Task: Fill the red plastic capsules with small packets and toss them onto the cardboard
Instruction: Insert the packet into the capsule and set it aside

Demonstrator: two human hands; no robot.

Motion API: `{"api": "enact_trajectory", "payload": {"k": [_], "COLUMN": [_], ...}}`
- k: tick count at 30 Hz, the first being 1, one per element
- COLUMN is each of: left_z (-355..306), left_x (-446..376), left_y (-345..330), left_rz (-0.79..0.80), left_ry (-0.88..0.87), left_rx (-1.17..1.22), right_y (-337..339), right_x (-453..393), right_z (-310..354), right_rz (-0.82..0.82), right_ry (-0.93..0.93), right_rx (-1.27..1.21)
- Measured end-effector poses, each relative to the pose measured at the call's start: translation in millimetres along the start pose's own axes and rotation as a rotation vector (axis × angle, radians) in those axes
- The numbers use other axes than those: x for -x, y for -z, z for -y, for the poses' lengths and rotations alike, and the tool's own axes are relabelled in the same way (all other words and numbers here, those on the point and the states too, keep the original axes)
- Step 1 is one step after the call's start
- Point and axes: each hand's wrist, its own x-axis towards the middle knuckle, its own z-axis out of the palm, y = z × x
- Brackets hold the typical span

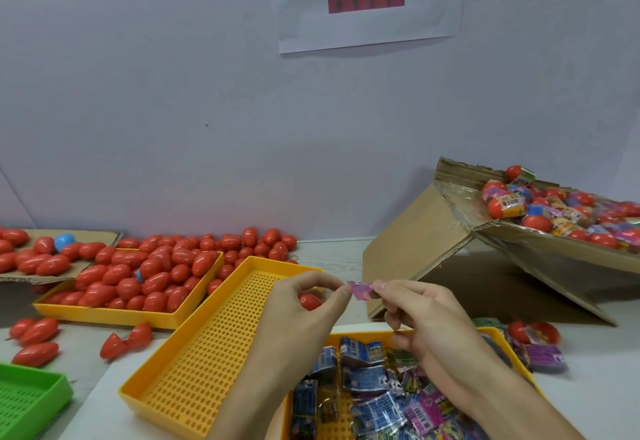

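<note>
Packets [377,401] in blue, pink and green wrappers are heaped in the nearest yellow tray [349,339], whose right part is screened by the right forearm. A green perforated tray [27,394] is seen at the lower left corner. A second yellow perforated tray [207,346] is set just left of the packet tray and runs away from the viewer; its far end is partly covered by the left hand [304,304].

Above these trays a small pink packet [362,290] is pinched at its left end by thumb and forefinger of the left hand and at its right end by thumb and forefinger of the right hand [419,315]. The remaining fingers of both hands are curled. A red capsule [309,302] is seen below the left palm; whether it is held or lies in the tray cannot be told.

An opened red capsule [126,341] lies on the table [86,339] left of the perforated tray, with closed ones [33,339] further left. Loose packets and an open capsule half [533,334] lie at the right.

Further back, a third yellow tray [114,313] is heaped with red capsules [145,276], more of which are spread behind it to the wall and over a flat cardboard sheet [34,276] bearing one blue capsule [64,241]. At the far right, filled capsules [554,211] rest on a tilted cardboard [426,238]. A paper sign [367,3] is fixed to the wall.
</note>
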Motion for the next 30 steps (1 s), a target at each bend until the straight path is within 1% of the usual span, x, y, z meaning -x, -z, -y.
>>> {"api": "enact_trajectory", "payload": {"k": [3,8,12,16,19,26,28,30], "left_z": [-2.4,-0.8,-0.6,-0.8,-1.9,-0.6,-1.1,-2.3], "left_x": [1.7,1.5,1.5,2.1,3.0,0.6,0.4,0.4], "left_y": [-0.8,-0.3,-0.3,1.2,1.2,-2.4,-2.4,-2.6], "left_rz": [0.020,0.015,0.052,0.072,0.102,-0.050,-0.070,-0.063], "left_ry": [-0.022,-0.069,-0.116,-0.126,-0.130,-0.130,-0.119,-0.070], "left_rx": [0.020,-0.025,-0.056,-0.053,-0.040,-0.085,-0.088,-0.066], "right_y": [0.1,-2.5,-3.2,-1.7,-1.0,-2.0,-2.4,-2.4], "right_x": [1.1,1.8,1.2,-0.5,-1.0,1.2,1.8,1.6], "right_z": [0.0,0.4,1.5,1.1,0.4,2.2,2.1,2.0], "right_rz": [0.041,0.082,0.053,0.001,0.009,0.123,0.147,0.149], "right_ry": [0.030,0.044,0.048,0.047,0.044,0.026,0.006,-0.004], "right_rx": [0.058,0.156,0.156,0.108,0.082,0.101,0.087,0.044]}}
